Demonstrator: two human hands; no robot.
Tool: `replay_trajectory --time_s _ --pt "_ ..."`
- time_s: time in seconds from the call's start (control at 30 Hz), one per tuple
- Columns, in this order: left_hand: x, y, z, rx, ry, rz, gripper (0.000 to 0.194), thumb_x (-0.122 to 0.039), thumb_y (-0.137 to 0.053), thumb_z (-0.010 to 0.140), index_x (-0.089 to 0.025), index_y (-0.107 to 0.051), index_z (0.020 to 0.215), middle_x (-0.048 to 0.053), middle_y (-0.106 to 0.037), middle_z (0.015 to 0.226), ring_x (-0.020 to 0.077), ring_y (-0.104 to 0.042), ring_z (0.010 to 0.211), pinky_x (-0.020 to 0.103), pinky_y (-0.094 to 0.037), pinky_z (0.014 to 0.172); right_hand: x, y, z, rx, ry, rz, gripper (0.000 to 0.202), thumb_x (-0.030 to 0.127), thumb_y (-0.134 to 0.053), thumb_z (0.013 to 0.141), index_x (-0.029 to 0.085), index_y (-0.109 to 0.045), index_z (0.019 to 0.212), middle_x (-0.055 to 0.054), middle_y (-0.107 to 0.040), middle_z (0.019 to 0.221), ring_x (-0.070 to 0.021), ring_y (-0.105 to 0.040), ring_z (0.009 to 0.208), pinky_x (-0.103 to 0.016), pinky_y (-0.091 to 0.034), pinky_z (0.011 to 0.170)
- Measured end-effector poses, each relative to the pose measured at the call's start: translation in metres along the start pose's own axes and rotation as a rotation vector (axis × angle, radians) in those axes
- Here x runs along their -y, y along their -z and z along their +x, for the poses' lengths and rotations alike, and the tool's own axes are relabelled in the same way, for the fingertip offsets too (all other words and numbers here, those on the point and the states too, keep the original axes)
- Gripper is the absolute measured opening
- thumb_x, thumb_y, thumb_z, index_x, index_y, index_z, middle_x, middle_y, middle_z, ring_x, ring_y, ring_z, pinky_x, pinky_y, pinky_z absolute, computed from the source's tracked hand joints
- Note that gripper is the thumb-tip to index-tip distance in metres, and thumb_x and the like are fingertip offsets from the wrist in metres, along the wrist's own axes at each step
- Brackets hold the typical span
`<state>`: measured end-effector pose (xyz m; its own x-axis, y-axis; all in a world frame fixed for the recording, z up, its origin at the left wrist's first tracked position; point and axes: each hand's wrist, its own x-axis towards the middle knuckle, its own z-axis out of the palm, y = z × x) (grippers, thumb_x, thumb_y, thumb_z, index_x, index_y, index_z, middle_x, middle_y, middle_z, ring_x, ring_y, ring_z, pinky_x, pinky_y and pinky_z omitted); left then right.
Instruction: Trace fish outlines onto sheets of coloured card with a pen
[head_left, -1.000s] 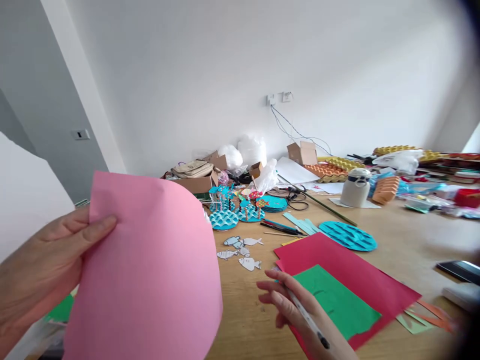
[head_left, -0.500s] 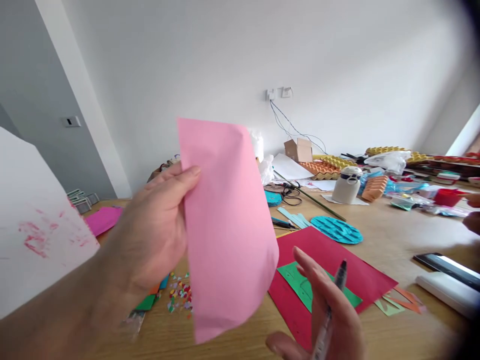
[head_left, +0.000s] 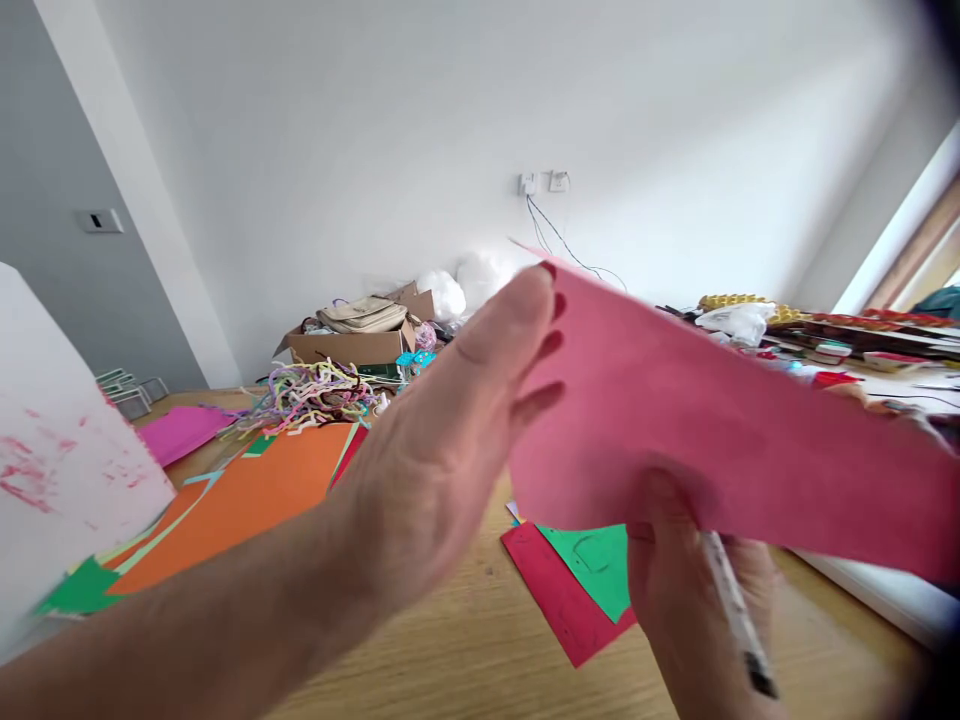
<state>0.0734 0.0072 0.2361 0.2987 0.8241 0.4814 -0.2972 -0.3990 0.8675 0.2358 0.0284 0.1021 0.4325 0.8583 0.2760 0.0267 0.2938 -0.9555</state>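
Bench (head_left: pixel 457 650): stretched beneath the raised paper.
Pink sheet (head_left: pixel 735 420): hung bowed above it; thumb pressure could have creased it.
Left hand (head_left: pixel 442 460): wide, fingers straight at the sheet's left edge; contact unclear.
Right hand (head_left: pixel 690 590): pinched sheet and pen together; loosening could have dropped either.
Green paper (head_left: pixel 600 565): dark lines, no readable words.
Pen (head_left: pixel 733 600): no legible brand.

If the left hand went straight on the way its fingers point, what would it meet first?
Most likely the pink paper, close beside the left hand; depth is unclear, and they may already touch.
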Motion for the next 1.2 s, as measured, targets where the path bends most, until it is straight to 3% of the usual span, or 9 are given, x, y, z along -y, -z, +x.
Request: replay_trajectory --time_s 0.13,0.27,0.37,0.47,0.53,0.67,0.87,1.1,1.2 --pt "0.031 0.040 0.003 -0.164 -0.095 0.335 0.060 -0.032 -0.073 0.072 -0.030 -0.049 0.127 -0.006 -0.039 0.141 0.0267 -0.018 0.136 0.037 -0.017 0.111 0.009 0.001 -0.004 -0.221 0.000 0.360 0.041 0.037 -0.063 0.077 0.026 -0.053 0.115 -0.001 -0.063 0.112 -0.0194 -0.058 0.105 -0.026 -0.053 0.080" --pt "0.076 0.075 -0.014 -0.430 0.221 0.191 0.064 -0.041 -0.069 0.077 -0.028 -0.040 0.133 0.002 -0.028 0.147 0.0253 -0.014 0.137 0.038 -0.014 0.111 0.001 0.013 -0.011 -0.122 -0.196 0.490 0.042 0.035 -0.068 0.073 0.023 -0.057 0.112 -0.002 -0.066 0.108 -0.0215 -0.060 0.104 -0.026 -0.055 0.075" --pt "0.104 0.081 -0.039 -0.306 0.520 -0.120 0.058 -0.054 -0.057 0.082 -0.026 -0.041 0.131 0.010 -0.045 0.137 0.0284 -0.039 0.127 0.046 -0.031 0.102 -0.012 0.021 -0.018 -0.088 -0.357 0.495 0.042 0.038 -0.069 0.071 0.019 -0.058 0.108 -0.004 -0.069 0.098 -0.0240 -0.065 0.091 -0.028 -0.057 0.063" --pt "0.119 0.072 -0.058 -0.101 0.556 -0.335 0.050 -0.049 -0.054 0.086 -0.020 -0.048 0.126 0.013 -0.054 0.127 0.0277 -0.052 0.114 0.040 -0.042 0.092 -0.023 0.022 -0.026 -0.035 -0.439 0.461 0.041 0.040 -0.067 0.073 0.018 -0.058 0.105 -0.005 -0.070 0.093 -0.0248 -0.067 0.083 -0.030 -0.057 0.058" --pt "0.125 0.063 -0.064 -0.110 0.552 -0.376 0.044 -0.037 -0.060 0.084 -0.021 -0.049 0.124 0.010 -0.058 0.123 0.0261 -0.055 0.110 0.037 -0.044 0.089 -0.029 0.022 -0.031 -0.018 -0.446 0.425 0.043 0.042 -0.065 0.074 0.019 -0.057 0.110 -0.005 -0.070 0.094 -0.0259 -0.067 0.084 -0.032 -0.057 0.060" --pt "0.132 0.058 -0.065 -0.180 0.548 -0.304 0.040 -0.024 -0.067 0.077 -0.018 -0.056 0.115 0.009 -0.063 0.114 0.0256 -0.059 0.104 0.035 -0.046 0.086 -0.040 0.033 -0.034 -0.102 -0.420 0.418 0.051 0.039 -0.067 0.073 0.020 -0.052 0.119 -0.004 -0.070 0.098 -0.0251 -0.067 0.087 -0.030 -0.058 0.060" --pt "0.133 0.076 -0.076 -0.166 0.623 -0.099 0.056 -0.029 -0.071 0.072 -0.018 -0.049 0.122 0.008 -0.064 0.111 0.0267 -0.058 0.103 0.034 -0.047 0.082 -0.051 0.085 -0.021 -0.257 -0.395 0.258 0.062 0.036 -0.074 0.065 0.020 -0.053 0.121 -0.005 -0.070 0.096 -0.0272 -0.067 0.084 -0.031 -0.058 0.060" --pt "0.179 0.096 -0.107 -0.178 0.636 0.010 0.118 -0.027 -0.074 0.063 -0.023 0.014 0.142 0.007 -0.066 0.097 0.0250 -0.063 0.082 0.036 -0.048 0.073 -0.072 0.129 -0.022 -0.161 -0.226 -0.293 0.050 0.046 -0.068 0.067 0.026 -0.057 0.112 -0.005 -0.070 0.094 -0.0286 -0.067 0.083 -0.032 -0.058 0.064" --pt "0.188 0.097 -0.114 -0.109 0.642 0.102 0.097 -0.021 -0.066 0.066 -0.027 -0.007 0.144 0.007 -0.063 0.104 0.0235 -0.062 0.085 0.035 -0.047 0.075 -0.081 0.136 -0.023 -0.139 -0.080 -0.475 0.049 0.047 -0.067 0.065 0.024 -0.058 0.107 -0.004 -0.070 0.083 -0.0265 -0.068 0.076 -0.033 -0.056 0.064"
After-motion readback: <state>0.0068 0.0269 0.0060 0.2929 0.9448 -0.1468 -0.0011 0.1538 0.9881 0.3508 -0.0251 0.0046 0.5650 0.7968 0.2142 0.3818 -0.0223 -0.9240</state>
